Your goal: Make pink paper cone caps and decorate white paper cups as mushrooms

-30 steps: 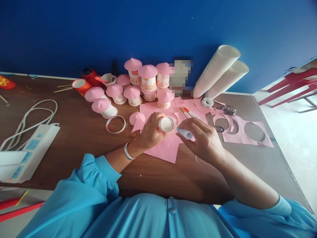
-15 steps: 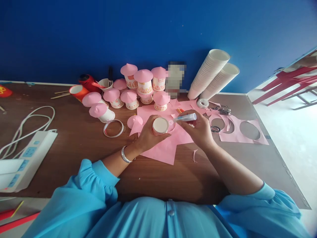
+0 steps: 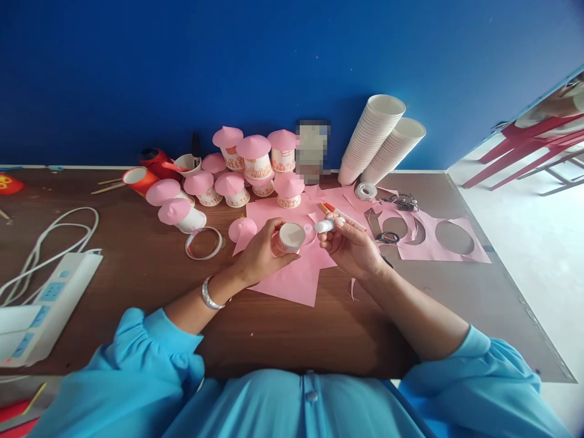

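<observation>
My left hand point(image 3: 264, 251) is wrapped round a small paper cup point(image 3: 292, 236) with red drawing on its side. The cup's pale round end faces up toward me. To its right, my right hand point(image 3: 351, 243) grips a short white glue tube point(image 3: 329, 225) between thumb and fingers, its left end pointing toward the cup but apart from it. Beneath both hands lie pink paper sheets point(image 3: 298, 281). A pink paper cone point(image 3: 243, 230) rests left of the cup. Behind stand several decorated cups with pink cone roofs point(image 3: 254, 148).
Two tall stacks of white cups point(image 3: 371, 140) lean on the blue wall. Right of my hands are a tape roll point(image 3: 365, 191), scissors point(image 3: 387, 238) and cut pink paper point(image 3: 474, 246). At left lie a tape ring point(image 3: 188, 248) and a white power strip point(image 3: 68, 298).
My right hand has turned over, so the tube now points left with its fingers curled beneath. The cup has tilted slightly in my left hand. The view has shifted a little.
</observation>
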A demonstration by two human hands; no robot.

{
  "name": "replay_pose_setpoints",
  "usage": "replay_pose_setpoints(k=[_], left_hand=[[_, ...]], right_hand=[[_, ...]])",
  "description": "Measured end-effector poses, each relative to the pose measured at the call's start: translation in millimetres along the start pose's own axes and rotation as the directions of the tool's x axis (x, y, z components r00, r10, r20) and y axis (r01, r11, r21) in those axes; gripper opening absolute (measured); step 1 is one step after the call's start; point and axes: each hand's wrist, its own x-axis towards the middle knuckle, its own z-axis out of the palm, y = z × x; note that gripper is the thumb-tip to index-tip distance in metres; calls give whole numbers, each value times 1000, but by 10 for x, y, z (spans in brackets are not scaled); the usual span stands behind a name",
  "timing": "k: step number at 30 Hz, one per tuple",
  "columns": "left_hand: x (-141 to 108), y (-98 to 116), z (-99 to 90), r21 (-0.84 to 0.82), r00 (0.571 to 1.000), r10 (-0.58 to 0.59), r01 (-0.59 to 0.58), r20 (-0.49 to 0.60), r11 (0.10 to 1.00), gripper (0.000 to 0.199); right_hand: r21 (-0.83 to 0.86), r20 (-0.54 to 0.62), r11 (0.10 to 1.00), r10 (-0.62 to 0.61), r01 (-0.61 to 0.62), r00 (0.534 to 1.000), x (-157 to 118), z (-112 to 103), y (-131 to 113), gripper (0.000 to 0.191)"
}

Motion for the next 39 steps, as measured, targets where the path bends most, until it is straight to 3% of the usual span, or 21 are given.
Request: replay_pose_setpoints(k=[4,7,10,13,17,20,23,27,29,31,33,36,39], left_hand=[[-27,-72,-52,70,999,-45,43,28,997,59],[-65,-113,-124,117,999,-36,35,3,992,68],[-185,-15,-216,171,985,55,-27,-161,985,85],[-365,239,-249,138,920,105,-56,-378,989,77],[-494,582,-122,-214,986,45,-80,-163,973,57],[-460,685,-6,-276,980,8,-64,-200,959,29],[-420,683,51,-375,970,-91,1,-224,927,19],[-433,609,125,-551,954,-249,119,-166,826,24],[-444,566,169,-622,939,-316,166,-138,765,28],[-442,542,192,-655,930,-346,184,-127,733,30],[-427,548,178,-655,931,-346,192,-114,731,29],[-399,596,117,-615,945,-311,187,-100,766,26],[-395,623,88,-563,946,-302,187,-118,805,25]], right_hand=[[-37,-27,999,-28,27,999,6,-2,50,34],[-107,-32,994,-33,29,999,-1,40,81,34],[-143,-54,990,-2,-6,999,-43,114,95,34],[-95,-49,994,52,-56,997,-139,223,140,34],[-73,59,988,139,-135,988,-324,383,311,34],[-76,122,982,182,-174,976,-439,446,428,38],[-99,121,980,182,-170,976,-495,420,462,33],[-299,72,954,-2,24,997,-530,313,453,36],[-466,61,872,-138,150,989,-547,275,448,35],[-587,49,786,-208,197,977,-555,260,434,31],[-567,52,813,-121,130,991,-544,256,415,32],[-375,95,925,96,-54,991,-505,244,404,38],[-296,28,954,65,-54,997,-475,225,439,34]])
